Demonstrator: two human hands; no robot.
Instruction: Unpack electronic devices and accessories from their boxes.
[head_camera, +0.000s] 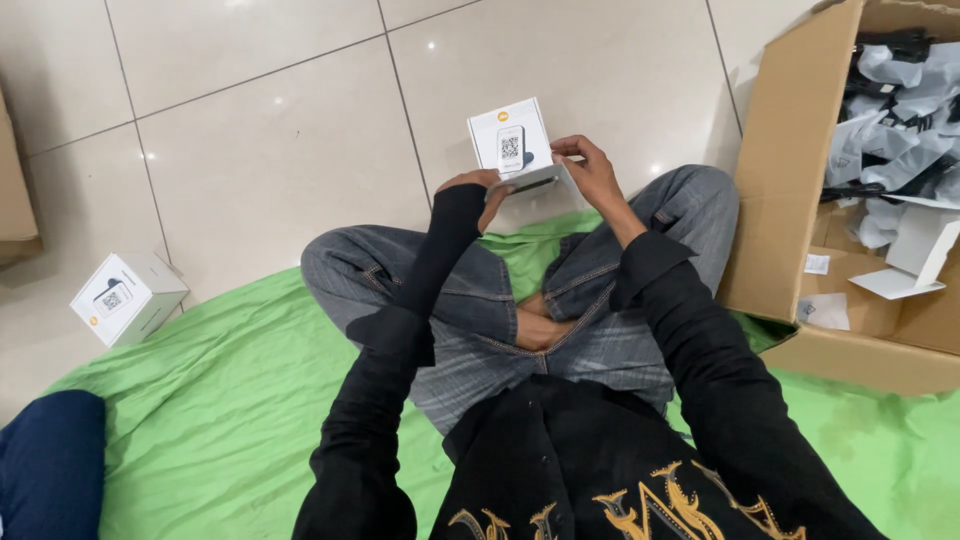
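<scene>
White cardboard, that's what both hands are on: a small white box (511, 143) held up in front of the crossed knees, above the pale tiled floor (270, 150) and just past the edge of the green cloth (230, 400). The left hand (482, 190) sits at the box's lower left corner, mostly hidden behind its black sleeve, fingers curled in against the underside, so it looks closed on the box, though the grip itself is barely visible. The right hand (592, 172) comes in from the right side, fingers pinched on the upper right edge and on the open flap (540, 180) that hangs along the bottom. So the box lies between the two hands, directly ahead of the person, its printed face tilted up toward the camera, its flap edge running left to right. Both hands touch it; the right one shows more contact. Well apart to the left, a second white box (127, 297) rests on the floor. To the right stands a large brown carton (790, 170), open, full of grey wrapped items (895, 120).
</scene>
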